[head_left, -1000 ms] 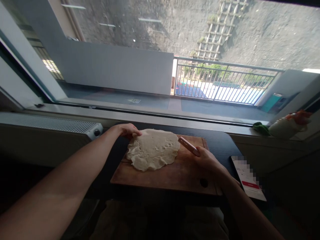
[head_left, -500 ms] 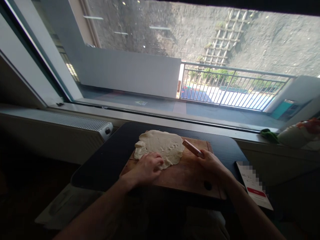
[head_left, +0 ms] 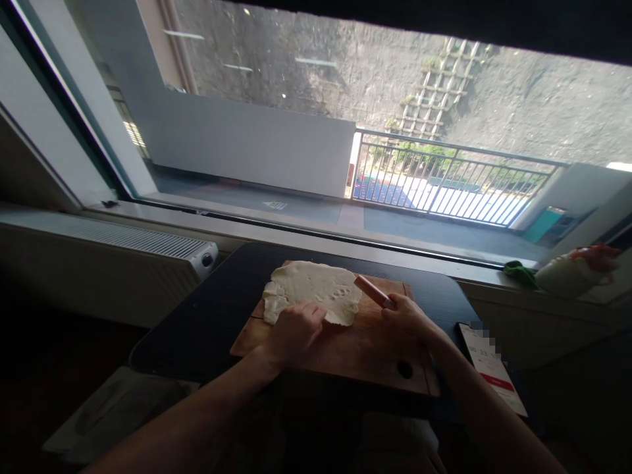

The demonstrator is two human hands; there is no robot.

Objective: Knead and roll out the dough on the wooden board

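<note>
A flattened, uneven sheet of pale dough (head_left: 316, 283) lies on a wooden cutting board (head_left: 360, 349), with small dents near its right side. My left hand (head_left: 299, 329) is at the dough's near edge, fingers curled in and closed on that edge; the fingertips are partly hidden. In my right hand (head_left: 407, 315) is a slim pinkish, copper-coloured cylinder (head_left: 372, 291), gripped by its near end. Its far end points up and left, reaching the dough's right edge; whether it touches the dough I cannot tell.
The board rests on a dark table (head_left: 197, 316) beneath a large window. A phone (head_left: 494, 372) with a lit screen lies at the table's right. A white radiator (head_left: 148, 247) stands left. On the sill at right are a green cloth (head_left: 519, 274) and a pale rounded container (head_left: 563, 276).
My left hand has drawn its fingers in at the dough's near edge, which now looks pulled up or folded. The right hand still holds the cylinder. The view has shifted slightly.
</note>
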